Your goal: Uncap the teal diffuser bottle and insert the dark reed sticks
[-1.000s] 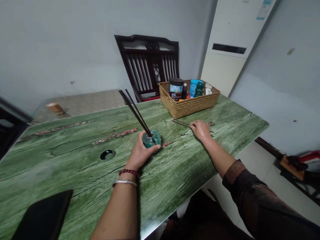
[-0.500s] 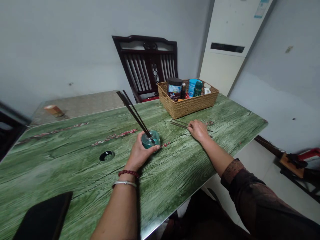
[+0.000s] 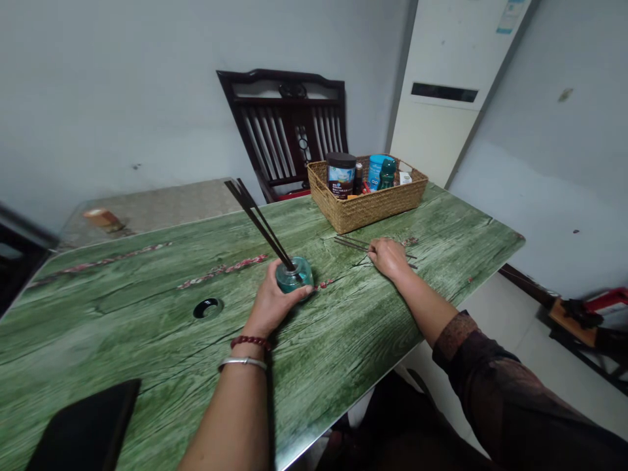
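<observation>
My left hand is wrapped round a squat glass reed diffuser bottle holding teal liquid. Several dark reed sticks rise from its neck, leaning to the left. Over to the right, my right hand rests on the green table, its fingers closed on loose reed sticks that lie flat and poke out on both sides. How many sticks the fingers grip is hidden. A dark, shiny round ring or cap sits left of my left hand.
A woven basket with tubs and bottles stands behind my right hand. A dark flat object lies at the near left. Beyond the table are a wooden chair and a tall white cabinet-like unit; an orange-brown object is at the far left.
Almost nothing differs. The whole view has shifted slightly, and both hands keep the same places on the bottle and the loose reed sticks.
</observation>
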`<act>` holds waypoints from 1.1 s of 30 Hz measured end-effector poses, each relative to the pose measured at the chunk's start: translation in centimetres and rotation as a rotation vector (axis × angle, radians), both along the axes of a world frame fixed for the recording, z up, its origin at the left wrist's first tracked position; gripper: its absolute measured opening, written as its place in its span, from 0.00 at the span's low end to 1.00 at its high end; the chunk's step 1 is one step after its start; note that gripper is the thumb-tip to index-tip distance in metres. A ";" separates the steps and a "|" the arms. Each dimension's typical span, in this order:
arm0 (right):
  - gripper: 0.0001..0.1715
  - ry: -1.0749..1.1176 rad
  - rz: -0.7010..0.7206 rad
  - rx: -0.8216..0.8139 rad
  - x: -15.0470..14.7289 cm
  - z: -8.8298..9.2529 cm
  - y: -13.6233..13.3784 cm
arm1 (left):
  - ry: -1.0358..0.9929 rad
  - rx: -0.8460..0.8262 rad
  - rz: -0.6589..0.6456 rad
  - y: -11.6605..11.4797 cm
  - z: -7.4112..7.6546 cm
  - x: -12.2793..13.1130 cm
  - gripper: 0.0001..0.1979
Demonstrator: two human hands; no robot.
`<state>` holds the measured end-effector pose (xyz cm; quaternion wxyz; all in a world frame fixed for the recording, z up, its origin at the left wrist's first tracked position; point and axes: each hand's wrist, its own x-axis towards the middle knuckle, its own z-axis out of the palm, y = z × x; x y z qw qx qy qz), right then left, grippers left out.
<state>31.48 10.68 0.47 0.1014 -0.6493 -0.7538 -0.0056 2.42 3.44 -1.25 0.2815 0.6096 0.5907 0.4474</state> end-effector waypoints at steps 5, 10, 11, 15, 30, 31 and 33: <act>0.14 -0.009 -0.005 -0.025 0.0 0.0 0.1 | 0.002 0.010 0.012 -0.1 0.2 0.0 0.38; 0.15 -0.044 0.019 -0.076 -0.3 0.4 -0.3 | 0.004 0.005 0.005 -0.1 0.0 -0.1 0.38; 0.15 -0.043 0.030 -0.079 -0.4 0.6 -0.5 | -0.002 0.001 -0.002 -0.1 0.0 -0.1 0.39; 0.13 0.139 0.104 0.000 -1.1 2.6 -1.1 | -0.028 0.026 -0.026 0.0 -0.2 -0.1 0.38; 0.12 1.333 0.614 0.095 -11.9 12.8 -4.6 | -0.057 0.043 -0.046 -0.2 -0.2 0.0 0.38; 0.12 1.331 0.624 0.084 -12.4 12.5 -4.6 | -0.048 0.047 -0.045 -0.2 -0.2 0.0 0.38; 0.10 1.321 0.639 0.083 -13.2 11.5 -4.2 | -0.030 0.040 -0.032 -0.3 -0.1 0.0 0.38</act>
